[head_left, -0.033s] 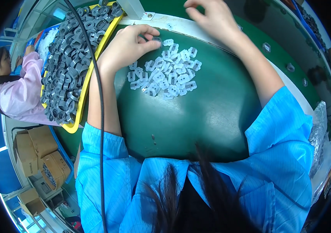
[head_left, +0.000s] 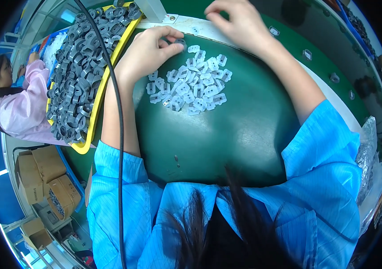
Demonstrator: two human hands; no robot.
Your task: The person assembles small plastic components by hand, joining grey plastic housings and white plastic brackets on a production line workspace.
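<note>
My left hand point(head_left: 149, 48) is closed, with thumb and fingers pinching a small grey ring-shaped plastic part point(head_left: 180, 44). It is just left of a loose pile of translucent white plastic pieces point(head_left: 195, 80) on the green table mat point(head_left: 240, 143). Beyond the far edge of the mat, my right hand point(head_left: 240, 22) hovers over the pale rim. Its thumb and forefinger are apart, and I see nothing between them.
A yellow-rimmed tray point(head_left: 93, 130) heaped with grey ring parts point(head_left: 76, 76) stands at my left, a black cable point(head_left: 118, 107) hanging before it. A green strip point(head_left: 316, 40) with a few scattered parts runs past the white rim. Cardboard boxes point(head_left: 31, 177) and a person in pink point(head_left: 25, 98) are farther left.
My right hand has shifted slightly left, toward my left hand, uncovering a part on the green strip. My left hand has barely moved and keeps its grip.
</note>
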